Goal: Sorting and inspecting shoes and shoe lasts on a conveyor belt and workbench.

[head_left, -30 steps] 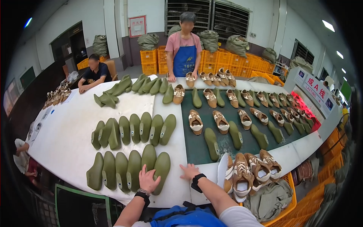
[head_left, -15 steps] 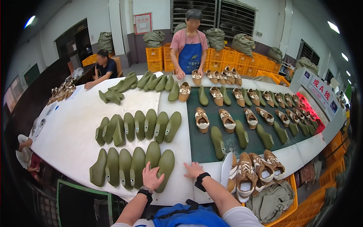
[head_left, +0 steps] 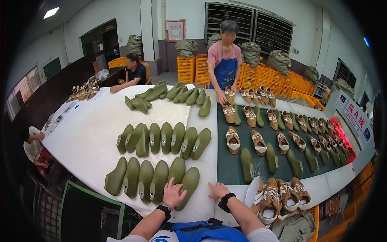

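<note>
My left hand (head_left: 173, 192) lies flat, fingers spread, on the near ends of the olive green shoe lasts in the front row (head_left: 153, 180). My right hand (head_left: 218, 189) rests open on the white table (head_left: 92, 133) just right of that row and holds nothing. Both wrists carry dark bands. A second row of green lasts (head_left: 165, 138) lies farther out. Right of my right hand stands a cluster of brown and white shoes (head_left: 278, 195).
A dark green belt (head_left: 258, 161) carries several brown and white shoes and green lasts. A person in a blue apron (head_left: 224, 64) handles a shoe at the far side. Another person (head_left: 131, 74) sits at the far left. Orange crates (head_left: 266, 76) are stacked behind.
The view has shifted slightly, so the table sits lower in the picture. My hands stay on the table edge; the left one has crept a little onto the front lasts.
</note>
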Demonstrator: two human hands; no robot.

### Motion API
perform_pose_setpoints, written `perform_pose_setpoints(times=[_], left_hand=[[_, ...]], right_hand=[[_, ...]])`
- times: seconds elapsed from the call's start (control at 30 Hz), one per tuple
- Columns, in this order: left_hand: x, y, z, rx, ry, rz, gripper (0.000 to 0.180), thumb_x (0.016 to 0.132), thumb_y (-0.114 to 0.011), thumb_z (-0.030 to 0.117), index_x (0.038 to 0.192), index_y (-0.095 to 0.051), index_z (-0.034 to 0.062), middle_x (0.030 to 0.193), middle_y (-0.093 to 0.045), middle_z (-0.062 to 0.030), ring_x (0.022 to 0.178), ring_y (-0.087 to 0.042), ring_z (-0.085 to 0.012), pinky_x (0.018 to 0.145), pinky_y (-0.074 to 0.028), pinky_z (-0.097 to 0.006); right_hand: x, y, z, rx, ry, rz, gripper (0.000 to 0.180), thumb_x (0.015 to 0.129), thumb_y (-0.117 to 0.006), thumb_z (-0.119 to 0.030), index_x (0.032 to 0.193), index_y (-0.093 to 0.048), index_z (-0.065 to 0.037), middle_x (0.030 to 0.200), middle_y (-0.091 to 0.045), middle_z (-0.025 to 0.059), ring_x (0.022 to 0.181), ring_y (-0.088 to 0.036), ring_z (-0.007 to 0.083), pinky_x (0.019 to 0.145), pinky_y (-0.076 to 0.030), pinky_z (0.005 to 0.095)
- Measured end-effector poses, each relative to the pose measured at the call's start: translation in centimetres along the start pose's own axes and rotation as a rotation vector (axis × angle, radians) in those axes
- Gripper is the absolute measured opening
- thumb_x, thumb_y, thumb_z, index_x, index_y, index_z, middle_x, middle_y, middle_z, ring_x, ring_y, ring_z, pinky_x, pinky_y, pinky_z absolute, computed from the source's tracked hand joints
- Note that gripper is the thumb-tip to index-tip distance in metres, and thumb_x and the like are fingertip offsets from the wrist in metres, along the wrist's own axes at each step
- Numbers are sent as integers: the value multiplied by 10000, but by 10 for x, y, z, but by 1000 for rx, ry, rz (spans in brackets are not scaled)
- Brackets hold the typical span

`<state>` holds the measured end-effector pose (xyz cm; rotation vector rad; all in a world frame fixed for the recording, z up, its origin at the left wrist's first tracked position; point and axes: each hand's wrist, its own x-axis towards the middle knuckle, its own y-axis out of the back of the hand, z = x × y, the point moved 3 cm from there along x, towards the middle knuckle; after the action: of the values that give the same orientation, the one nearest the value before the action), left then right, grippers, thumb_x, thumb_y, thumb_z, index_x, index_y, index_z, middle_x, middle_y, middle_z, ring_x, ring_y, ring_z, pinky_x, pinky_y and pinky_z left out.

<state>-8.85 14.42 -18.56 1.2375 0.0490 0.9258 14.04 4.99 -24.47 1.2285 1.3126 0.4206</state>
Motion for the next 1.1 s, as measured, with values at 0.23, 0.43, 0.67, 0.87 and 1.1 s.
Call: perform_pose_setpoints(times=[0.23, 0.43, 0.67, 0.87, 1.1], left_hand=[[6, 6, -5, -74, 32, 13, 394, 787, -611, 243, 1119, -551, 39, 1222, -504, -157, 1216, -403, -344, 995, -334, -433], [22, -19, -52, -351, 273, -32, 403, 773, -606, 103, 1161, -512, 46, 1291, -418, -219, 1183, -426, -375, 990, -363, -391], [20, -23, -61, -309, 326, -94, 470, 755, -613, 86, 1204, -474, 79, 1334, -380, -213, 1211, -400, -370, 997, -355, -381], [24, -18, -49, -356, 342, -57, 463, 754, -613, 119, 1198, -484, 92, 1323, -402, -206, 1210, -408, -361, 996, -359, -383], [14, -29, -46, -361, 379, -48, 521, 728, -594, 64, 1223, -431, 47, 1314, -376, -246, 1238, -357, -385, 1041, -297, -392]], right_hand=[[-19, 23, -49, 60, 206, 269, 497, 816, -593, -328, 1265, -452, -167, 1155, -513, 228, 1022, -538, 395, 823, -470, 431], [-22, 11, -135, 362, 758, 7, 527, 876, -502, -460, 1280, -427, -130, 985, -615, 228, 842, -594, 411, 747, -471, 465], [-30, 16, -137, 261, 602, 47, 368, 833, -542, -455, 976, -546, -116, 807, -633, 178, 768, -617, 360, 663, -476, 465], [-38, 20, -75, 185, 418, 282, 160, 812, -496, -281, 923, -556, -182, 696, -632, 128, 633, -616, 350, 542, -462, 479], [-42, 29, -92, 121, 434, 255, 176, 805, -503, -251, 931, -541, -135, 695, -629, 148, 653, -620, 346, 572, -475, 470]])
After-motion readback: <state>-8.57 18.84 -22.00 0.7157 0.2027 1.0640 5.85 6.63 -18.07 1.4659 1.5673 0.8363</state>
